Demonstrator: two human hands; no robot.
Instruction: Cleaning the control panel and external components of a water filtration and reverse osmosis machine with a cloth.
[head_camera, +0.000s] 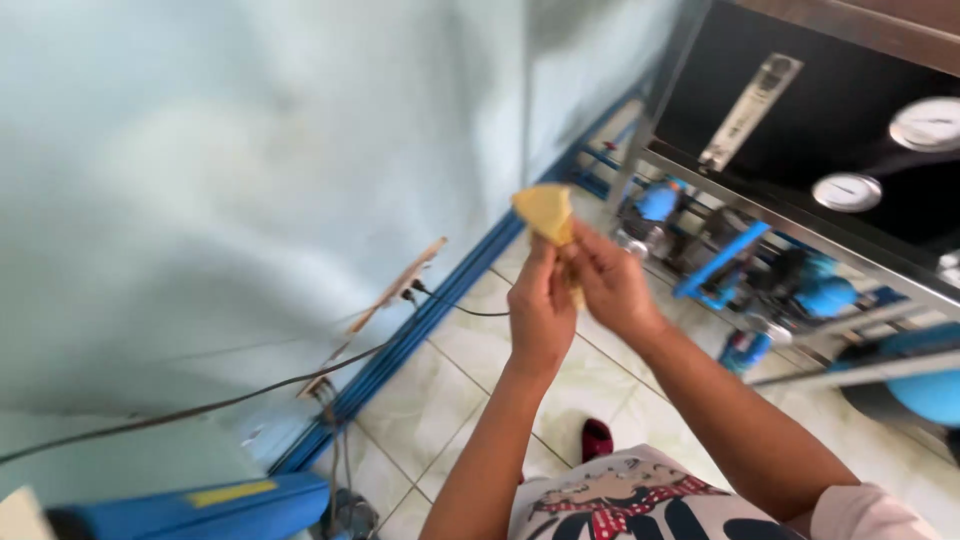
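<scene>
Both hands, left hand (541, 305) and right hand (608, 283), pinch 1 folded yellow cloth (546, 212) at chest height over the pale tiled floor (470, 350), each grip closed on its lower edge. They appear to be folding or bunching it. No containers show clearly.

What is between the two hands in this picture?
In the head view, a folded yellow cloth sits between the left hand and the right hand; both hands' fingers pinch it.
</scene>
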